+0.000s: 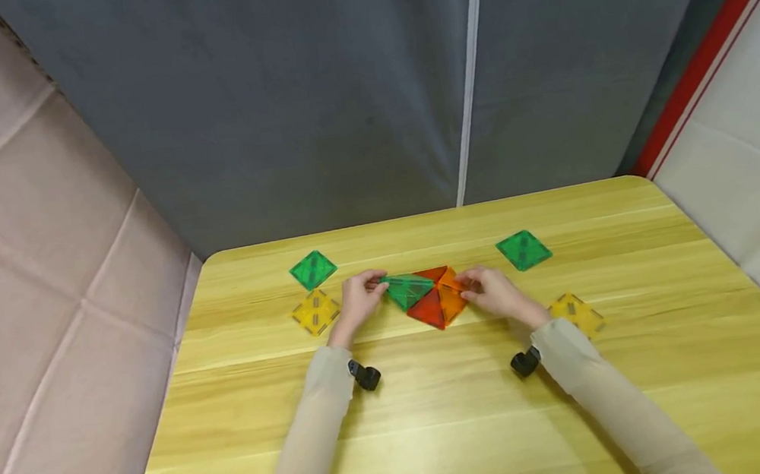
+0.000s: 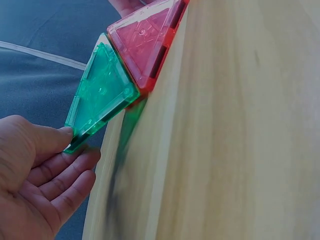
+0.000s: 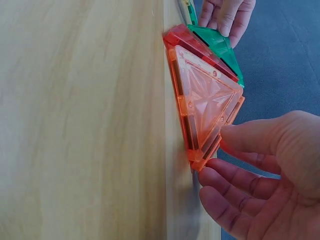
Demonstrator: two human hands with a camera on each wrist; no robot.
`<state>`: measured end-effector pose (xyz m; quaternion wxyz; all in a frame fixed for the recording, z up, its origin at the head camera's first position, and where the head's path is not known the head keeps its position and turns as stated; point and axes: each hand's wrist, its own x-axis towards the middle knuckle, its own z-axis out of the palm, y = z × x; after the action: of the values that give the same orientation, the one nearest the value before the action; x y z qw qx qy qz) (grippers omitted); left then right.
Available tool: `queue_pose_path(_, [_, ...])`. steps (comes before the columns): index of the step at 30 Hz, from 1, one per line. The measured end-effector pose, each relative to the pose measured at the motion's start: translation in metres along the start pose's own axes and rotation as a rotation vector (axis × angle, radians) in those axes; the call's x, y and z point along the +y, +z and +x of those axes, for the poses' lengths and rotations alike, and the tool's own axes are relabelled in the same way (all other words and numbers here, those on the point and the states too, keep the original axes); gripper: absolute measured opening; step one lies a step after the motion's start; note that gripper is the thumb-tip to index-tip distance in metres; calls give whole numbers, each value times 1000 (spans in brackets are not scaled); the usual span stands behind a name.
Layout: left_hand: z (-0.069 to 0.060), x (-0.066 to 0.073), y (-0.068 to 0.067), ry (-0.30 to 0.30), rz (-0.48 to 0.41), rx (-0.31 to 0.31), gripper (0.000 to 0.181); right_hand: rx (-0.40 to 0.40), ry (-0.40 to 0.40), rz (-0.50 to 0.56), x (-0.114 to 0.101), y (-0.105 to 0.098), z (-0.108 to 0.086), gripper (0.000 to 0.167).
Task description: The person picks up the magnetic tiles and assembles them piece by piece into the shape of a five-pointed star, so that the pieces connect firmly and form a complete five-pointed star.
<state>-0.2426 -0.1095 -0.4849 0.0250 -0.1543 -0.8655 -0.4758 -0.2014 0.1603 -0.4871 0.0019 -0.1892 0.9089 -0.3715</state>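
A cluster of translucent triangular tiles lies mid-table: green (image 1: 407,291) on the left, red (image 1: 427,309) between, orange (image 1: 453,302) on the right. My left hand (image 1: 361,298) pinches the outer corner of the green part, which tilts up off the table in the left wrist view, its edge against the red tile (image 2: 145,40). My right hand (image 1: 496,292) holds the outer corner of the orange part; in the right wrist view the thumb lies on the orange tile (image 3: 202,102) with fingers beneath. The cluster's underside is hidden.
On the wooden table (image 1: 438,414), a green square (image 1: 313,269) and a yellow one (image 1: 316,312) lie left of the cluster. Another green square (image 1: 523,250) lies at the right, and a yellow one (image 1: 577,314) is partly behind the right forearm. A grey curtain (image 1: 271,110) hangs behind.
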Motion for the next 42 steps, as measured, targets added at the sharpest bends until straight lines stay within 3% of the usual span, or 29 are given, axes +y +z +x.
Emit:
queue_pose_path(5, [-1, -2, -1, 3, -8, 7, 25, 12, 10, 14, -2, 0, -1, 26])
queue_pose_path(8, [-4, -6, -9, -2, 3, 69, 26, 58, 8, 13, -8, 1, -3, 26])
queue_pose_path(10, [-9, -12, -21, -23, 59, 119, 26, 102, -17, 5, -16, 1, -3, 27])
queue_pose_path(13, [-19, -21, -43, -104, 172, 175, 25, 140, -79, 4, -31, 5, 0, 29])
queue_pose_path(17, [-33, -33, -64, -218, 273, 196, 30, 137, -178, 54, -50, 17, 7, 28])
queue_pose_path(21, [-41, -40, -73, -313, 355, 171, 45, 98, -256, 111, -69, 35, 14, 26])
queue_pose_path(25, [-43, -40, -75, -372, 397, 153, 56, -5, -295, 117, -87, 58, 25, 29])
queue_pose_path(28, [-42, -37, -77, -403, 374, 156, 56, -83, -254, 120, -98, 80, 36, 35])
queue_pose_path(30, [-41, -36, -78, -423, 359, 147, 54, -96, -192, 117, -105, 97, 45, 41])
queue_pose_path(36, [-38, -34, -82, -490, 322, 106, 56, -17, 15, 32, -124, 139, 71, 54])
queue_pose_path(42, [-34, -34, -83, -544, 352, 59, 39, 3, 153, -42, -140, 152, 86, 60])
